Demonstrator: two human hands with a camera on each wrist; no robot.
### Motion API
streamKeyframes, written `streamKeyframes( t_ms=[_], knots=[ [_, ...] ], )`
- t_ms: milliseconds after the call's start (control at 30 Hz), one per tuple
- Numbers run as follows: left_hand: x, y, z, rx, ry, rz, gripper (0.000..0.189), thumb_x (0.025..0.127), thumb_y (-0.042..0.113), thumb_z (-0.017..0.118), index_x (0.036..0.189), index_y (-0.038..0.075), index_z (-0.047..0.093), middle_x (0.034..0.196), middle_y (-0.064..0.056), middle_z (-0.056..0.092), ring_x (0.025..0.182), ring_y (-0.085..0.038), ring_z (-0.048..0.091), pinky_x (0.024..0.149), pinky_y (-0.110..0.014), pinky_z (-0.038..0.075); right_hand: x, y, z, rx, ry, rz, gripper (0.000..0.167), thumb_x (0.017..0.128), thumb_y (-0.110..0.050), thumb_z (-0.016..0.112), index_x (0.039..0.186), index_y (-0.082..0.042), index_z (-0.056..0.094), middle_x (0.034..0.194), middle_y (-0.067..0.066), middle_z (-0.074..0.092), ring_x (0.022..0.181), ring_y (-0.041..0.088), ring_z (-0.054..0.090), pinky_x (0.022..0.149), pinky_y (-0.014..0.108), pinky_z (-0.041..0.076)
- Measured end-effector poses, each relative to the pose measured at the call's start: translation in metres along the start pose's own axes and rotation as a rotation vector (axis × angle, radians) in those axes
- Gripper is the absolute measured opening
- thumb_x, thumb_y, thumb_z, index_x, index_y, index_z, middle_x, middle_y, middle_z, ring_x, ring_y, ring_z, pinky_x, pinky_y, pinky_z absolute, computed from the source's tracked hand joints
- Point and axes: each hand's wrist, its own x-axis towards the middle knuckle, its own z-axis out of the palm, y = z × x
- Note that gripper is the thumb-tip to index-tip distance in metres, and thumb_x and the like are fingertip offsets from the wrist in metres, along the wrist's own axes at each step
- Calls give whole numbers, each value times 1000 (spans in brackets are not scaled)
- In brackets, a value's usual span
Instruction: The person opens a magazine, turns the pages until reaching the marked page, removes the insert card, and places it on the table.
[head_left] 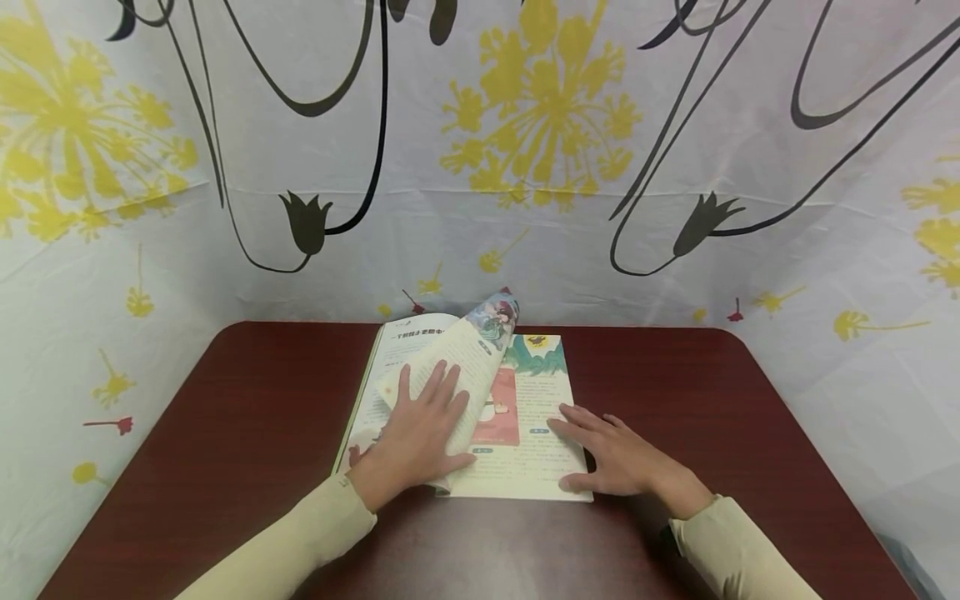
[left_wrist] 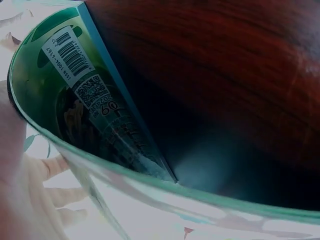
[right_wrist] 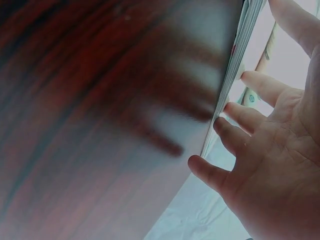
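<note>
An open magazine (head_left: 540,467) with printed text and coloured pictures lies on the table. One of its pages (head_left: 450,350) is lifted and curls over toward the left. My left hand (head_left: 420,425) rests on that curling page with its fingers spread. In the left wrist view, the bent green cover (left_wrist: 47,85) shows a barcode, and part of the left hand (left_wrist: 30,200) is at the left. At the magazine's right edge, my right hand (head_left: 622,454) lies with its fingers straight and spread. The right wrist view has that hand (right_wrist: 270,140) with fingertips along the page edges (right_wrist: 235,70).
A dark red-brown wooden table (head_left: 247,417) with rounded back corners carries the magazine. Behind it and at both sides hangs a pale cloth (head_left: 420,225) printed with yellow flowers and dark stems.
</note>
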Motion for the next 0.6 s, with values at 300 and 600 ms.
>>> streamKeyframes(
  t_ms=[300, 600],
  knots=[
    [-1, -3, 3, -13, 78, 62, 80, 82, 53, 66, 153, 24, 41, 163, -10, 26, 150, -32, 20, 111, -69, 16, 0, 0, 1, -1, -2, 10, 84, 86, -62, 65, 152, -15, 42, 159, 14, 32, 145, 35, 31, 108, 67, 25],
    [-2, -8, 1, -31, 50, 106, 66, 82, 41, 62, 146, 25, 51, 157, -7, 40, 147, -32, 27, 108, -71, 18, 0, 1, 1, 4, 9, 6, 84, 86, -63, 65, 152, -15, 43, 159, 14, 32, 145, 35, 31, 107, 67, 25]
  ],
)
